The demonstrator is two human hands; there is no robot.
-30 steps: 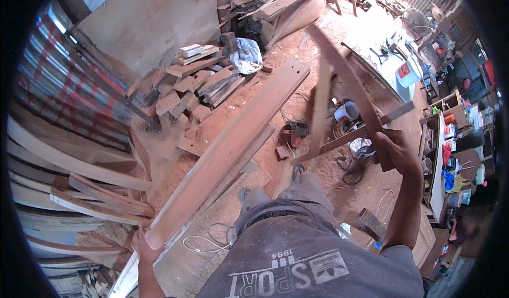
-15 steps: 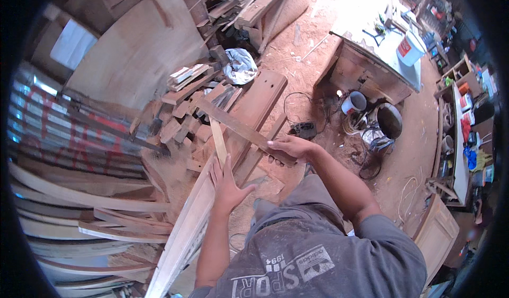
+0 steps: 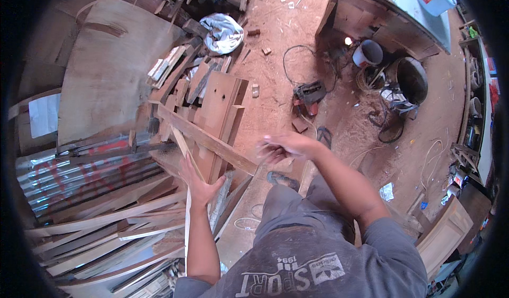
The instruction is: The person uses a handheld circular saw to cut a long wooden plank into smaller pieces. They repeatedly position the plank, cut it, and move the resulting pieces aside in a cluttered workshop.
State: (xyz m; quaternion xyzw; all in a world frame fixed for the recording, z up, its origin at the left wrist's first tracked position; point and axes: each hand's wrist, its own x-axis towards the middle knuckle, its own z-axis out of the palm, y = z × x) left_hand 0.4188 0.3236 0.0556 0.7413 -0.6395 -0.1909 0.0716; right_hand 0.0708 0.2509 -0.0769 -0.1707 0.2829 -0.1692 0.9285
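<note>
A brown plank (image 3: 207,139) lies slantwise across other boards in front of me. My right hand (image 3: 289,147) is just off the near right end of this plank, holding nothing, its fingers loosely stretched and partly overlapping. My left hand (image 3: 200,185) rests on a thin pale wood strip (image 3: 184,145) and the long board edge under it, with fingers extended and thumb spread to the right. The strip's far end reaches under the brown plank. Beneath the plank, a wide reddish board (image 3: 225,88) with dark holes points away from me.
Stacked curved timbers (image 3: 106,208) fill the left side. Offcuts and a white sack (image 3: 221,34) are piled ahead. A corded power tool (image 3: 309,94) lies on the dusty floor, near a white bucket (image 3: 367,53) and a dark drum (image 3: 407,80). A workbench (image 3: 382,17) stands at far right.
My right hand has let go of the brown plank's near end. The view has shifted, and my left hand stays on the strip with its fingers stretched.
</note>
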